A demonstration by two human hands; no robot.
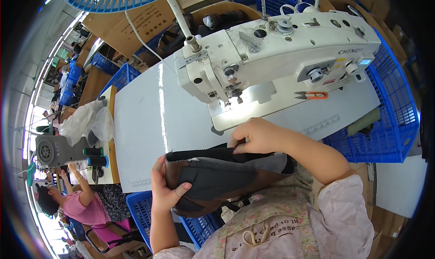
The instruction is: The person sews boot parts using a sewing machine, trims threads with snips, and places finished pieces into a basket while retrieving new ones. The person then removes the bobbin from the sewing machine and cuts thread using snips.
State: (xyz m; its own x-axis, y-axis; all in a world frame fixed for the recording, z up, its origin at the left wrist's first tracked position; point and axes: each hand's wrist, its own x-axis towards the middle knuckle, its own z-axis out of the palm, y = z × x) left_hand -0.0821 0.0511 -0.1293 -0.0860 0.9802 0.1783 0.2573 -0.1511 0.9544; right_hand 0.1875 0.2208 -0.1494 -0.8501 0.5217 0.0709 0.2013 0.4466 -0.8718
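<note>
A black and brown sewn bag piece [217, 181] hangs off the table's front edge, close to my body, its top opening facing up. My left hand [168, 186] grips its left end, thumb on the near outer side and fingers behind. With fingers pinched, my right hand [254, 136] holds the black far rim near the middle of the opening. Beyond my hands stands a white sewing machine [272, 55], its needle area lit. The bag is apart from the needle. Its inside is mostly hidden.
Orange-handled thread snips [311, 95] lie on the machine bed's right side. Blue crates [392, 105] stand right of the white table [140, 109], with another crate [140, 209] under its front edge. A co-worker in pink [86, 202] sits at another machine [56, 151] on the left.
</note>
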